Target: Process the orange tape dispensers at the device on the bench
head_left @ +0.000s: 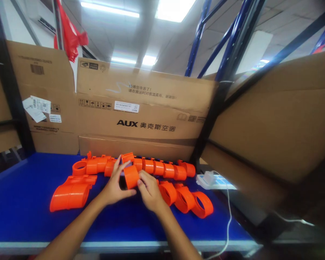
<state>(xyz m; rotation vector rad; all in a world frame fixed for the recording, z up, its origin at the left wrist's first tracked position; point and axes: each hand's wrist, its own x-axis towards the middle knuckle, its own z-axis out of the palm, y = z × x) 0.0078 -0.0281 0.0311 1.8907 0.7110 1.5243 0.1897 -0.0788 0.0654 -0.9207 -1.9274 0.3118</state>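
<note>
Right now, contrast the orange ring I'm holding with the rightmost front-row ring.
The held ring is between the left hand and right hand; the rightmost ring lies untouched on the blue tabletop. The held ring shows mostly its outer wall; the rightmost ring shows its open middle. Both are orange.

Cool white light falls from overhead: a ceiling panel (176, 9) burns out to pure white, and a tube lamp (109, 5) glows to its left. The surface (18, 202) is well lit, with only soft shadow near the hands (115, 186), and the rings (131, 177) show pale highlights. The lower right corner is nearly black. Towards the edges the view stretches and smears, the posts (7, 72) leaning; nearer the middle, large print on the box (103, 122) is readable, small labels (40, 104) blurred.
</note>
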